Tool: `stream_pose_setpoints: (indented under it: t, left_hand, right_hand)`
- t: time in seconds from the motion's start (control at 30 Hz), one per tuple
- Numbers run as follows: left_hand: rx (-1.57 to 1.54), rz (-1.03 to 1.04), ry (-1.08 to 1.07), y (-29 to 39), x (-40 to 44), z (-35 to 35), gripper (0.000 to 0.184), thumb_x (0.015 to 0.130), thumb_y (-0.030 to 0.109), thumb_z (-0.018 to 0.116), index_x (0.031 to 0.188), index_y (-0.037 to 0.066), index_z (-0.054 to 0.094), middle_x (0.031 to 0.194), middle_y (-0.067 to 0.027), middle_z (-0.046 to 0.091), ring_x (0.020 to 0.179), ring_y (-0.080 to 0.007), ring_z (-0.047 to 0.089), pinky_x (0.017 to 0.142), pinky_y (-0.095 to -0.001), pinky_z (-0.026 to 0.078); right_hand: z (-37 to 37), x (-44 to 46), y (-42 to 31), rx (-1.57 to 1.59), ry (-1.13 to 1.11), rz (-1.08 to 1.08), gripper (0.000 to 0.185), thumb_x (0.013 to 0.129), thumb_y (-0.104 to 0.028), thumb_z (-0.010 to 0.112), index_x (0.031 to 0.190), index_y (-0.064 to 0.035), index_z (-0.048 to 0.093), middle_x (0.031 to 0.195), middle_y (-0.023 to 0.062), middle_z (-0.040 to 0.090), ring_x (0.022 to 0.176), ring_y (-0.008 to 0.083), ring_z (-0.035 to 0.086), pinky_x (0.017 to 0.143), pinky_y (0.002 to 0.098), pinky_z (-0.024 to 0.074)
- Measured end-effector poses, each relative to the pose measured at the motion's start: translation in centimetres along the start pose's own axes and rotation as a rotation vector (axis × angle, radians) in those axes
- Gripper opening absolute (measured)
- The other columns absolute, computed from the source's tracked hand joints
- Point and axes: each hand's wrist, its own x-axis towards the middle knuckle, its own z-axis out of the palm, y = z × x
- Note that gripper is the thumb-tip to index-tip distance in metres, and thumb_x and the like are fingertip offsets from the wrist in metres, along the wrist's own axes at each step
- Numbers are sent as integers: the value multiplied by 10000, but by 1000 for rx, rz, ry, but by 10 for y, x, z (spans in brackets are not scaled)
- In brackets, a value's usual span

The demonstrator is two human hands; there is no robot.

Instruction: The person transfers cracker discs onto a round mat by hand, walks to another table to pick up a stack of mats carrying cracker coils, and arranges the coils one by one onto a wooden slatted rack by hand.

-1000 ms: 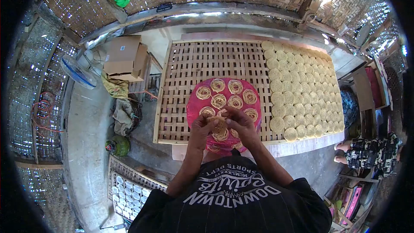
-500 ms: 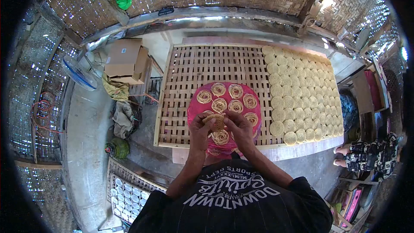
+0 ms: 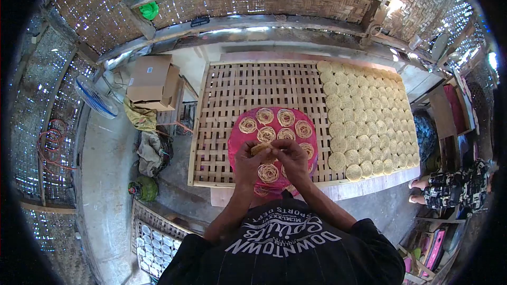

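Observation:
My left hand (image 3: 247, 160) and my right hand (image 3: 291, 159) meet over a round pink cloth-like sheet (image 3: 236, 140). Between their fingertips is a tan, round noodle nest (image 3: 261, 151), tilted and partly covered by the fingers. Both hands are closed on it, thumbs inward. Several paler noodle nests (image 3: 266, 134) with open, looping strands lie apart on the pink sheet around the hands. One more loose nest (image 3: 268, 173) sits just below the fingers. The sheet rests on a woven bamboo tray (image 3: 222, 100).
Dense round noodle cakes (image 3: 364, 121) cover the tray's right side in rows. A cardboard box (image 3: 150, 82), a blue fan (image 3: 95, 96) and a green gas cylinder (image 3: 145, 188) stand to the left. At right, another person's legs (image 3: 449, 191) show. Low left is a rack of pale discs (image 3: 153, 245).
My fingers have drawn closer together around the noodle nest, which now shows less of its face and looks more tilted. The whole view has shifted slightly.

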Motion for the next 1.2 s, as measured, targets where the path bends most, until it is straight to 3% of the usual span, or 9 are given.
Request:
stream_pose_setpoints:
  t: [0.17,0.3,0.4,0.5,0.57,0.67,0.9,1.2]
  left_hand:
    - [119,20,-21,10,-4,7,233,821,46,722,1024,15,613,944,-82,669,828,-153,660,730,-274,571]
    - [-30,-45,-91,17,-6,10,256,830,81,726,1054,1,630,961,-83,673,830,-150,659,728,-276,559]
    - [83,-109,-130,6,-1,1,261,849,115,717,1067,-8,643,976,-91,675,839,-160,664,734,-287,563]
    - [173,-155,-70,16,-2,6,237,878,92,688,1066,-39,630,966,-101,686,842,-149,669,765,-271,559]
    - [29,-120,-21,25,-4,15,240,881,82,681,1079,-39,619,962,-109,683,840,-156,671,757,-273,568]
    - [-79,-63,20,26,-3,20,243,875,65,683,1081,-31,599,953,-123,679,836,-162,674,738,-276,577]
    - [5,-39,-55,13,-5,18,295,804,55,732,1040,-10,568,975,-124,659,873,-199,677,761,-308,591]
    - [-69,-35,16,-8,-3,26,212,822,1,717,967,9,562,901,-105,667,814,-148,667,713,-265,570]
  right_hand:
    - [-1,-1,-11,-155,29,-75,176,879,-92,681,1041,-26,662,1007,48,670,893,118,612,784,276,492]
    - [-8,2,5,-51,19,-45,184,885,-98,677,1052,-21,666,1022,56,672,910,123,615,803,278,490]
    - [-9,7,-2,33,21,-24,228,914,-101,641,1125,-13,641,1053,63,669,936,128,617,822,276,496]
    - [0,6,-23,170,76,24,257,943,-86,592,1188,-11,608,1064,61,669,950,119,619,823,260,503]
    - [2,4,-28,269,92,69,278,950,-100,588,1212,-7,600,1065,56,665,943,117,618,813,254,502]
    - [0,-3,-18,145,65,170,272,946,-103,598,1201,-7,607,1074,56,658,935,107,611,799,241,497]
    - [-17,1,3,92,23,79,333,925,-77,630,1244,10,589,1082,76,648,941,114,605,817,248,496]
    - [-18,-4,9,140,110,66,337,921,-83,643,1240,17,598,1080,68,650,946,111,600,833,244,483]
